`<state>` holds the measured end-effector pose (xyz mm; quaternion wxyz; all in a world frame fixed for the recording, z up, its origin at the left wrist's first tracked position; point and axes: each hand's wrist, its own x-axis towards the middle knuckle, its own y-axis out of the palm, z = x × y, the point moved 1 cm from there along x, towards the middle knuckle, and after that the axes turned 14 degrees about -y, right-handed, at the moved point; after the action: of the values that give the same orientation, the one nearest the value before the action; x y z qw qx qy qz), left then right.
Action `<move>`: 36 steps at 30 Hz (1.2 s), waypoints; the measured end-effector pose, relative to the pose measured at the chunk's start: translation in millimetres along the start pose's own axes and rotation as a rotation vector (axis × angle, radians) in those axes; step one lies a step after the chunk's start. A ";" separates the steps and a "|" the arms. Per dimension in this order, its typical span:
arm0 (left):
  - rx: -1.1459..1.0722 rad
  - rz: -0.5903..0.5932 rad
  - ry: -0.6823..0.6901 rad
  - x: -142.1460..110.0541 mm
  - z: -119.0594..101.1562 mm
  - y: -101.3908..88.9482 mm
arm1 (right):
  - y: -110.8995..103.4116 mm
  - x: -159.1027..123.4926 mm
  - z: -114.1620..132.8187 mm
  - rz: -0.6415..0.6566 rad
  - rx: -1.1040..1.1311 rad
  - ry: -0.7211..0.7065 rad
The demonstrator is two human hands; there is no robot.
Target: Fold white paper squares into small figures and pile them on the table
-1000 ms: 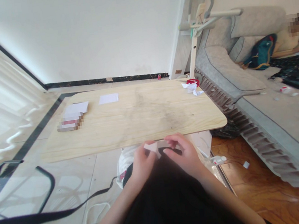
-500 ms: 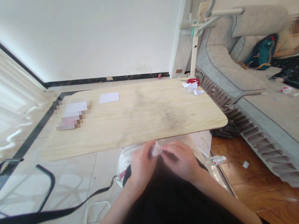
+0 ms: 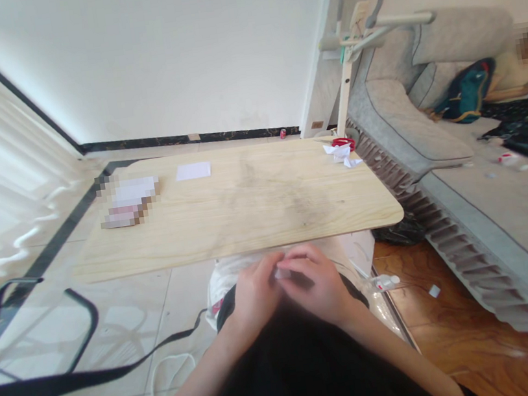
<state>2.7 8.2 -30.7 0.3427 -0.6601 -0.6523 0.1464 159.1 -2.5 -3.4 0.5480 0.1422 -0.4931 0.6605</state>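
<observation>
Just in front of the table's near edge, my left hand [image 3: 258, 288] and my right hand [image 3: 315, 280] meet over a small folded piece of white paper [image 3: 282, 274]. Both hands are closed on it, and their fingers hide most of the paper. On the light wooden table [image 3: 245, 207], folded white paper shapes [image 3: 340, 153] lie at the far right corner beside a red object [image 3: 345, 143]. A flat white sheet [image 3: 193, 170] rests near the back edge. Farther left sits a blurred stack [image 3: 131, 200] of pale things.
Right of the table stands a grey sofa [image 3: 431, 128] with a person [image 3: 516, 74] sitting on it beside a teal backpack [image 3: 470, 90]. A white bottle [image 3: 388, 282] is right of my lap. A black strap [image 3: 98, 380] and metal frame [image 3: 90, 311] are at left.
My right fingers have moved left over the paper, closer to my left fingers. Less of the paper shows now, and its pointed tip is covered.
</observation>
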 end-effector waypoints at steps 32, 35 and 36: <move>-0.017 -0.117 0.128 -2.0 -16.4 -5.2 | 0.2 -7.3 -5.1 -0.157 -0.186 -0.059; -0.007 -0.148 0.150 -3.4 -15.5 -4.0 | 1.3 -7.6 -3.9 -0.156 -0.198 -0.061; -0.006 -0.153 0.155 -3.7 -15.4 -3.8 | 1.5 -7.5 -3.5 -0.156 -0.199 -0.063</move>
<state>9.2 0.3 -18.1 0.4004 -0.6186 -0.6728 0.0661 161.7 -4.0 -11.3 0.5934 0.1458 -0.5606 0.5588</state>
